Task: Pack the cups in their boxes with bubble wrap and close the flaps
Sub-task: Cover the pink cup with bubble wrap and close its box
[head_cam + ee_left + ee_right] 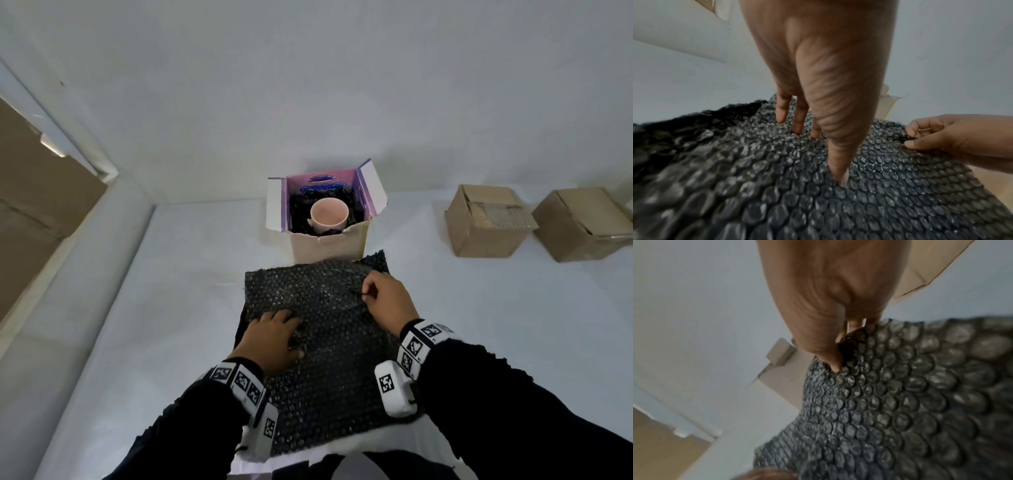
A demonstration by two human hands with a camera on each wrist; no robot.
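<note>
A sheet of black bubble wrap (329, 342) lies spread on the white surface in front of me. My left hand (274, 334) presses flat on it with straight fingers (795, 120). My right hand (380, 296) pinches the wrap's right edge between thumb and fingers (835, 365), also visible in the left wrist view as the right hand (929, 138). Beyond the wrap stands an open box (329, 240) with purple inner flaps. A pink cup (329, 214) sits upright inside it, bedded in more black bubble wrap.
Two brown cardboard boxes (486, 222) (582, 224) stand at the right by the wall. A white wall rises behind the open box. A brown panel (30, 205) and a white ledge run along the left side.
</note>
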